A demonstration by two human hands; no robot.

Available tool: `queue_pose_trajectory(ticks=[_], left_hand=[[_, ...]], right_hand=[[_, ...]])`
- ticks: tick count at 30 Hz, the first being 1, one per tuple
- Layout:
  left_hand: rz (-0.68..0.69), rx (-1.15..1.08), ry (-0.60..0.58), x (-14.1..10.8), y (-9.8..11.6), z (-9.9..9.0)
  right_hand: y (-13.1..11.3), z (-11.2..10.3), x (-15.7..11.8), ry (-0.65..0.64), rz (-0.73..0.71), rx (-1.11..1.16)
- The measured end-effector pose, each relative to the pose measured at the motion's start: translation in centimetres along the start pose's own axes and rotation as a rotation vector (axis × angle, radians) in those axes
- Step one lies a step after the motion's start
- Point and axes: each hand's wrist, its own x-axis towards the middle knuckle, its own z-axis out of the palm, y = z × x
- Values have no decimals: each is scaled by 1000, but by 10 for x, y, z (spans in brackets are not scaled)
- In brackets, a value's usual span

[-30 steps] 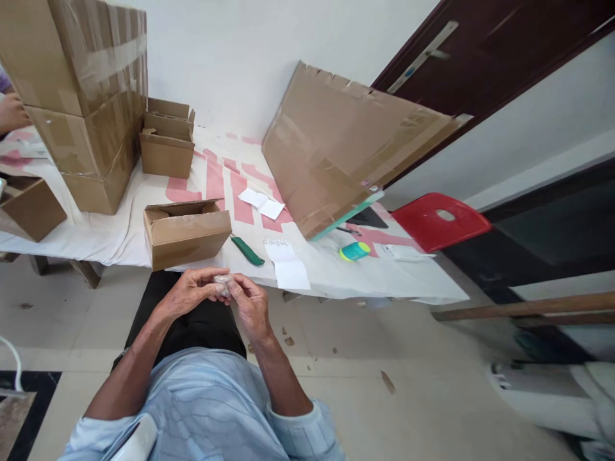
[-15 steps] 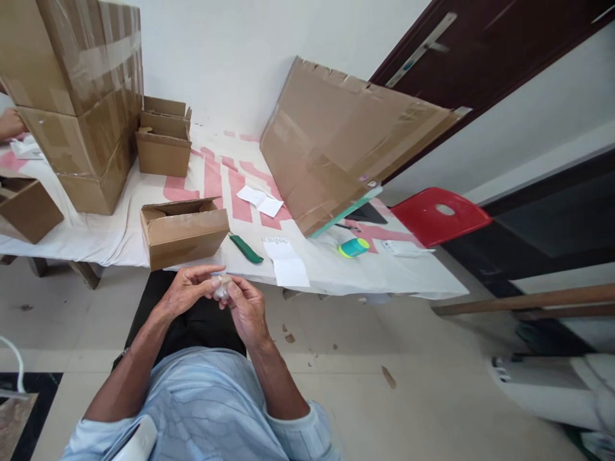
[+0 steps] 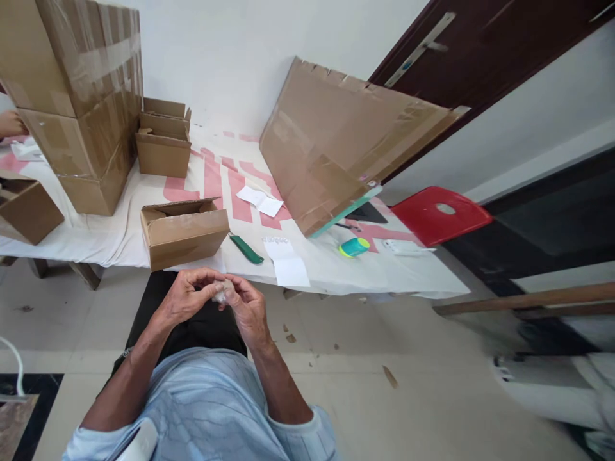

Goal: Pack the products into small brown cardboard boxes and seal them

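Observation:
My left hand (image 3: 185,296) and my right hand (image 3: 247,306) meet above my lap, just below the table's front edge. Between their fingertips they pinch a small clear, crumpled object (image 3: 221,293), mostly hidden by the fingers. An open small cardboard box (image 3: 185,232) lies on the white cloth right above my hands. A green-handled cutter (image 3: 246,250) and a white paper slip (image 3: 288,264) lie beside the box.
Tall stacked cartons (image 3: 77,96) stand at the back left, with smaller open boxes (image 3: 163,137) next to them. A flattened cardboard sheet (image 3: 346,141) leans on the wall. A teal tape roll (image 3: 354,247) and a red stool (image 3: 442,214) are right. Another person's hand (image 3: 9,123) shows at far left.
My fingers have shifted slightly around the small clear object; both hands stay in the same spot. The view has barely moved.

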Motion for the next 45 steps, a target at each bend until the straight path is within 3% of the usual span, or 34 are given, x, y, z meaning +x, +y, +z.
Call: queue_pose_trajectory(ticks=[9,14,17,21,25,31,37,45], left_hand=[[73,-145,-47,3,-5,-6],[338,186,90,2,-6,-4],[446,393,51,0,-4,0],[480,497,17,-1,-5,6],[456,437,56,1,-6,11],[277,180,96,4,-3,15],[109,-201,67,8,-12,14],[108,-162,73,5,-12,15]], right_hand=[[-2,4,-2,-36,-54,0],[5,2,1,30,-82,-28],[7,1,2,76,-110,-76],[5,2,0,111,-160,-116],[-1,6,1,151,-233,-203],[-7,9,2,183,-346,-374],[-1,6,7,73,-182,-173],[8,1,8,53,-68,2]])
